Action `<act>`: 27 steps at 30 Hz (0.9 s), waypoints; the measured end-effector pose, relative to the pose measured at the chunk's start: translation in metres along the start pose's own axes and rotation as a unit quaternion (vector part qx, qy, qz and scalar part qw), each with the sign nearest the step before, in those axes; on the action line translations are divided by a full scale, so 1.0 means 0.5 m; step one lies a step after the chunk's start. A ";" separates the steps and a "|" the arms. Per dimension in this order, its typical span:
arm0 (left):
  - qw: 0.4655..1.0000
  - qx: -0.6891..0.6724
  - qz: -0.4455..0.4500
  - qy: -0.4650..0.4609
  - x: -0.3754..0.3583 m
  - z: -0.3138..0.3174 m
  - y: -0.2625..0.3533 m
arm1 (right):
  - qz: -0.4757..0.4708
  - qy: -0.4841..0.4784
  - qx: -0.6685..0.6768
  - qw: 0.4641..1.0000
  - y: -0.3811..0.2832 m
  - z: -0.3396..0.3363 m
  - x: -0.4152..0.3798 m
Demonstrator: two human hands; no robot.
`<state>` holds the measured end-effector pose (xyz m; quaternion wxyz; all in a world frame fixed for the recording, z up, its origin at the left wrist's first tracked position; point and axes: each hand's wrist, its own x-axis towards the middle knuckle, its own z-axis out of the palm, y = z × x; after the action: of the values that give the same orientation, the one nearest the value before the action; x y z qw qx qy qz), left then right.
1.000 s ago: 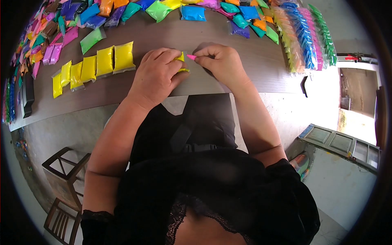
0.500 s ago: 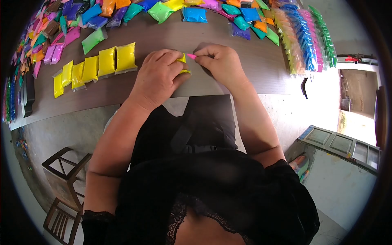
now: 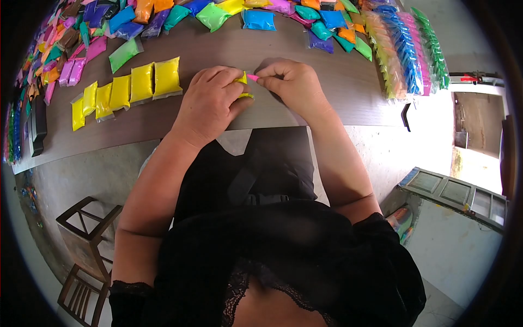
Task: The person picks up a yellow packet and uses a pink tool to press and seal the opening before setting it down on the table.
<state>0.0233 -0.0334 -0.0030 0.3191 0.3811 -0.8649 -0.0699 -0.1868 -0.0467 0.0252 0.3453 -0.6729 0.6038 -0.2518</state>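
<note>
My left hand point(image 3: 213, 101) is closed around a yellow packet point(image 3: 244, 79), and only its right edge shows past my fingers. My right hand point(image 3: 291, 84) pinches a small, pointed pink piece point(image 3: 253, 77) between thumb and forefinger, its tip right by the packet; I cannot make out what kind of thing it is. Left of my left hand lies a row of several flat yellow packets point(image 3: 142, 82) in clear wrapping, side by side on the table.
Loose coloured packets point(image 3: 259, 20) line the far side of the dark wooden table point(image 3: 229, 49). Strips of blue packets point(image 3: 402, 41) and other colours hang at its right end. Wooden chairs point(image 3: 87, 240) stand lower left; a pale cabinet point(image 3: 449, 234) is at lower right.
My right hand has shifted slightly left, bringing the pink piece closer to the yellow packet. My left hand has hardly moved.
</note>
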 end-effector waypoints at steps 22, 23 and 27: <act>0.999 -0.035 0.001 0.016 0.001 0.000 -0.005 | -0.290 0.091 -0.385 0.871 -0.010 -0.021 0.002; 0.999 -0.033 0.004 0.020 0.001 0.000 -0.005 | -0.290 0.091 -0.385 0.871 -0.007 -0.020 0.007; 0.999 -0.034 0.004 0.022 0.001 0.001 -0.007 | -0.157 0.010 -0.162 0.974 -0.011 -0.032 0.019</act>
<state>0.0251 -0.0362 -0.0044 0.3512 0.3678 -0.8563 -0.0897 -0.1942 -0.0585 0.0388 0.1822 -0.8038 0.5265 -0.2085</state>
